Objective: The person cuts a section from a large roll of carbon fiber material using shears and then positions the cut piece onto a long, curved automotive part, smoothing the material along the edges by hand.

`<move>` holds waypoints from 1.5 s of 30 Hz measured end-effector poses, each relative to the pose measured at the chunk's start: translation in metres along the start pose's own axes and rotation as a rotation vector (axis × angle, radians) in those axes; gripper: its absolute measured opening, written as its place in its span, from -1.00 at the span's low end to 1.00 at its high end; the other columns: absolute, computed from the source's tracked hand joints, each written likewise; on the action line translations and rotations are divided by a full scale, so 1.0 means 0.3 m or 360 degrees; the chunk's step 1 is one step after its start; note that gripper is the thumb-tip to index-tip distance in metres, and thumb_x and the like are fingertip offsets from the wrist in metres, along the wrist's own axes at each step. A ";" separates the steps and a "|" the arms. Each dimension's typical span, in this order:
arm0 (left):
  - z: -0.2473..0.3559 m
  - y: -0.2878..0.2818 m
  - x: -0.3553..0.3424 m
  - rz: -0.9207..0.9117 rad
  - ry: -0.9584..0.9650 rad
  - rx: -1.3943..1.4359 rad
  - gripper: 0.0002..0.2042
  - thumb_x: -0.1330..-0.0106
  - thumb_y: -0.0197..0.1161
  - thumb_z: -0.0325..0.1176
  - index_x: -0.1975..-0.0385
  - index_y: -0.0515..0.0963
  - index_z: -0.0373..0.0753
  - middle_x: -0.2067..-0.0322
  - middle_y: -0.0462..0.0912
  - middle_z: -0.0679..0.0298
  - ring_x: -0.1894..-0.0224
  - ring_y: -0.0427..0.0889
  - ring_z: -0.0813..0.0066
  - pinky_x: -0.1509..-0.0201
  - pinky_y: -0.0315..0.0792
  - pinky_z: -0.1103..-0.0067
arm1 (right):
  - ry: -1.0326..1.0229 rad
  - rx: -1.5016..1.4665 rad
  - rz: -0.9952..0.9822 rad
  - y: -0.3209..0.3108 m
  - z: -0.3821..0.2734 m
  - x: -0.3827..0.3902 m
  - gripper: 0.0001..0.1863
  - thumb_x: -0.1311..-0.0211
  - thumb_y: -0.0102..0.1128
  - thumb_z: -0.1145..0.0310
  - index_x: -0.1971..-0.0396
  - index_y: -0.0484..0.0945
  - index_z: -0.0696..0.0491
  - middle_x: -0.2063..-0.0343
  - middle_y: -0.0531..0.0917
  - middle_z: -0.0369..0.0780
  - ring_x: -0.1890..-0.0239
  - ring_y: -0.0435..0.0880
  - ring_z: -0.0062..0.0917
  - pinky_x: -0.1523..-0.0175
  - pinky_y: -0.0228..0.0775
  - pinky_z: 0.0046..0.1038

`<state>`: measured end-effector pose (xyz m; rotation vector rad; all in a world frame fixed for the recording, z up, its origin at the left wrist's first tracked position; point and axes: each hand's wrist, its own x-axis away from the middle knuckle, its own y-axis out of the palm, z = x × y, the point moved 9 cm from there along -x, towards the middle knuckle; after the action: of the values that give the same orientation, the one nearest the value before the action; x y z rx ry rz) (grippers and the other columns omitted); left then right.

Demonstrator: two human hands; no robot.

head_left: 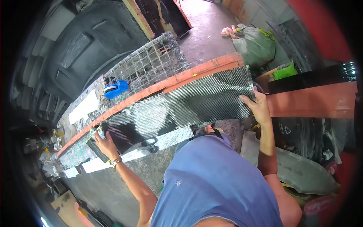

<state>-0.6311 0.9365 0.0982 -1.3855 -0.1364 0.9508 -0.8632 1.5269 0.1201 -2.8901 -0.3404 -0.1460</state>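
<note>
Two bare hands reach across a long strip of dark woven cloth (204, 100), which lies along a curved orange panel (151, 89) in front of the blue-shirted person. The right hand (260, 108) is at the far right end of the cloth, its grip clamped on the edge, thumb on top and fingers mostly hidden behind. The left hand (106, 145), with a watch (115, 162) on the wrist, rests on a yellow-edged woven piece at the left end; its thumb stands apart from the fingers, and I cannot tell whether that grip pinches the material.

Black-handled scissors (152, 149) lie beside the near edge of the cloth, between the person and the left hand. Beyond the orange panel, a blue tape dispenser (117, 89) and a white sheet (84, 107) sit on the speckled desk (104, 108). Farther off, a stuffed plastic bag (257, 49) stands on the floor (206, 28).
</note>
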 end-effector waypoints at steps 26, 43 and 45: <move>0.994 0.654 0.242 -0.2473 0.0739 0.0978 -0.58 -0.12 0.51 -0.28 0.12 0.56 -0.38 0.26 0.64 0.31 0.16 0.58 0.56 0.03 0.46 0.57 | -0.0008 0.0024 0.0054 -0.192 0.034 0.032 -0.78 -0.19 0.40 0.42 0.23 0.67 0.24 0.41 0.72 -0.39 0.34 0.51 -0.82 0.25 0.43 -0.58; 0.703 0.647 0.091 -0.2465 0.0846 0.0686 -0.58 -0.17 0.44 -0.17 0.22 0.56 -0.47 0.34 0.62 0.25 0.25 0.55 0.49 0.10 0.45 0.47 | 0.0414 -0.0269 0.0069 -0.245 0.478 -0.126 -0.75 -0.24 0.29 0.38 0.15 0.67 0.18 0.24 0.70 -0.36 0.23 0.59 -0.73 0.08 0.41 -0.57; 0.646 0.668 0.069 -0.2297 0.0618 0.0903 -0.59 -0.15 0.46 -0.16 0.28 0.57 -0.45 0.38 0.63 0.25 0.28 0.55 0.49 0.12 0.44 0.46 | 0.0396 -0.0136 0.0091 -0.264 0.509 -0.132 -0.76 -0.23 0.29 0.40 0.15 0.67 0.20 0.26 0.71 -0.37 0.23 0.59 -0.74 0.06 0.40 -0.61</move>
<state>-0.8311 1.0765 -0.0381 -0.6050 -0.4470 -0.4721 -0.9096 1.6293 -0.0161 -2.9156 -0.2108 -0.5160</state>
